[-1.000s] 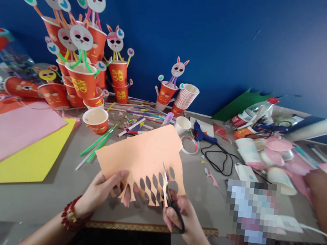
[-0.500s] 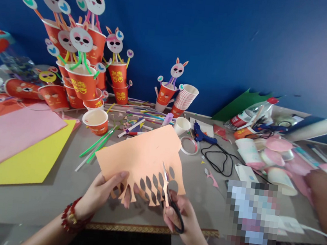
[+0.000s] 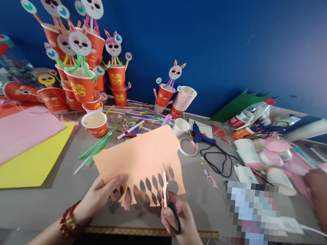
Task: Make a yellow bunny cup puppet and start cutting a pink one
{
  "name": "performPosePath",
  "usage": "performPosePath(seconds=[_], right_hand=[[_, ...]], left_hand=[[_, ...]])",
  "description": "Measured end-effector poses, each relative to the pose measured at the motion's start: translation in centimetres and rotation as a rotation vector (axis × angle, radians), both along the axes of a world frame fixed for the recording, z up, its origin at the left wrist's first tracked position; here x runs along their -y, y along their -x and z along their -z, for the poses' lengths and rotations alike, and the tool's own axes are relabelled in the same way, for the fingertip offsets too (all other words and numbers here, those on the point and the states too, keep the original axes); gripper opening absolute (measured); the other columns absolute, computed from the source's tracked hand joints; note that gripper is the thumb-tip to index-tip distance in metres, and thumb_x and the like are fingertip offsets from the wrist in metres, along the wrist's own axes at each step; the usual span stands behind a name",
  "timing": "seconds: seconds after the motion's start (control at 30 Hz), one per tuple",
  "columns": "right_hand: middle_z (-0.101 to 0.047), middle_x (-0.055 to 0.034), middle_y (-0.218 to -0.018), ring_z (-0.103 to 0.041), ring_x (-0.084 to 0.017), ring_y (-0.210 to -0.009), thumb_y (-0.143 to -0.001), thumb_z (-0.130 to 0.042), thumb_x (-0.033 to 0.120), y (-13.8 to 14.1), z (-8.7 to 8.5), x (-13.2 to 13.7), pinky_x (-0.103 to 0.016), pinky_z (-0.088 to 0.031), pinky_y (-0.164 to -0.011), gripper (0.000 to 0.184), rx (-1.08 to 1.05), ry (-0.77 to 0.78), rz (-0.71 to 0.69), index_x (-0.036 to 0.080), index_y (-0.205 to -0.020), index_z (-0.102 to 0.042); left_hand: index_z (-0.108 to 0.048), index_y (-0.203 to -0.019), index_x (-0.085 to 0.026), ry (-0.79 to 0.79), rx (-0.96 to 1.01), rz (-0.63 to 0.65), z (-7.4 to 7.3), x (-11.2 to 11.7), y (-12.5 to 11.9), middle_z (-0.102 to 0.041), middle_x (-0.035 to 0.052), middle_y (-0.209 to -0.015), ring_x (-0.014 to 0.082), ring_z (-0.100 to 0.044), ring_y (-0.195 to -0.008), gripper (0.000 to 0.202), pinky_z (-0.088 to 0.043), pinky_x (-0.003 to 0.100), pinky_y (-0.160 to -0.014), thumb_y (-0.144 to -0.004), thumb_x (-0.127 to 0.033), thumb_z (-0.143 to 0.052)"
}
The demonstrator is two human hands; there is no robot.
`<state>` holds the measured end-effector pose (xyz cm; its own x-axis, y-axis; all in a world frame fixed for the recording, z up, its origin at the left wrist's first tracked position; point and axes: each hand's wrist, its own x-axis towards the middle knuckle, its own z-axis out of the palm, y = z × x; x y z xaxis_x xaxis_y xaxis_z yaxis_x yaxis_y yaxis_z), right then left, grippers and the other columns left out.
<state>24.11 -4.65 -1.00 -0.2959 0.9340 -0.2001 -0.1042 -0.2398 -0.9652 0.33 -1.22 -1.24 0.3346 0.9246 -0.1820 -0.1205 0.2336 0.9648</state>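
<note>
My left hand point(image 3: 98, 199) pinches the near edge of a sheet of orange paper point(image 3: 139, 155) held above the grey table point(image 3: 39, 199). Several leaf-shaped holes are cut along that near edge. My right hand point(image 3: 180, 222) is closed round black-handled scissors point(image 3: 168, 205), whose blades point up into the paper's lower right part. A red bead bracelet point(image 3: 71, 218) is on my left wrist.
Red paper cups with rabbit faces point(image 3: 80, 77) stand at the back left. Yellow point(image 3: 20, 161) and pink point(image 3: 11, 132) sheets lie left. Straws point(image 3: 96, 146), a blue glue gun point(image 3: 201, 136), tape point(image 3: 188, 147) and white cups point(image 3: 276, 170) lie behind and right. Another person's arm point(image 3: 324, 203) is far right.
The paper and both hands have shifted slightly left and down in view. The scissors stay in the paper at the same cut.
</note>
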Motion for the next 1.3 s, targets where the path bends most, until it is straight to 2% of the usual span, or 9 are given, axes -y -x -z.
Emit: performPosePath(seconds=[0.23,0.37,0.6,0.93,1.17,1.3], right_hand=[[-0.038,0.0102,-0.042,-0.023,-0.003,-0.032,-0.07,-0.071,0.076,0.4,0.3,0.1,-0.021,-0.014,-0.036,0.062,-0.014,0.026,0.051,0.021,-0.07,-0.042],[-0.04,0.0089,-0.041,-0.023,-0.003,-0.033,-0.068,-0.072,0.076,0.7,0.3,0.1,-0.021,-0.014,-0.037,0.062,-0.015,0.032,0.081,0.021,-0.069,-0.045],[-0.04,0.0086,-0.041,-0.022,-0.003,-0.033,-0.071,-0.071,0.076,1.1,0.3,0.1,-0.021,-0.015,-0.037,0.06,-0.012,0.006,0.102,0.019,-0.069,-0.051],[-0.046,0.0062,-0.042,-0.029,-0.005,-0.035,-0.075,-0.067,0.075,1.9,1.6,0.3,-0.021,-0.02,-0.04,0.059,-0.033,-0.036,0.121,0.019,-0.075,-0.049],[-0.044,0.0071,-0.043,-0.03,-0.005,-0.035,-0.073,-0.068,0.075,2.1,1.2,0.0,-0.02,-0.021,-0.04,0.059,-0.03,-0.048,0.117,0.021,-0.075,-0.045],[-0.045,0.0069,-0.044,-0.03,-0.005,-0.035,-0.072,-0.069,0.075,2.1,0.9,-0.2,-0.02,-0.021,-0.039,0.06,-0.026,-0.051,0.129,0.021,-0.074,-0.043]], left_hand=[[-0.077,-0.08,-0.014,0.008,-0.006,0.021,-0.2,-0.1,0.0,-0.07,0.0061,-0.054,0.0147,-0.056,-0.05,0.052,-0.041,0.026,-0.054,-0.1,-0.048,-0.043],[-0.076,-0.076,-0.015,0.005,0.002,0.017,-0.2,0.0,-0.2,-0.07,0.0056,-0.053,0.0144,-0.057,-0.05,0.053,-0.042,0.025,-0.055,-0.1,-0.048,-0.043],[-0.076,-0.082,-0.015,-0.011,0.041,0.01,-0.3,0.0,-0.3,-0.069,0.0051,-0.053,0.015,-0.058,-0.051,0.049,-0.041,0.026,-0.054,-0.1,-0.046,-0.043],[-0.078,-0.078,-0.016,-0.019,0.056,0.074,-0.6,0.3,-0.5,-0.075,0.0092,-0.071,0.0191,-0.066,-0.068,0.052,-0.046,0.027,-0.063,-0.101,-0.046,-0.041],[-0.079,-0.076,-0.016,-0.031,0.072,0.089,-0.3,0.5,-0.4,-0.075,0.0088,-0.073,0.0184,-0.066,-0.069,0.054,-0.048,0.028,-0.065,-0.102,-0.043,-0.04],[-0.079,-0.076,-0.015,-0.01,0.054,0.084,-0.6,0.5,-0.4,-0.076,0.0084,-0.074,0.0179,-0.066,-0.068,0.054,-0.049,0.027,-0.065,-0.102,-0.044,-0.04]])
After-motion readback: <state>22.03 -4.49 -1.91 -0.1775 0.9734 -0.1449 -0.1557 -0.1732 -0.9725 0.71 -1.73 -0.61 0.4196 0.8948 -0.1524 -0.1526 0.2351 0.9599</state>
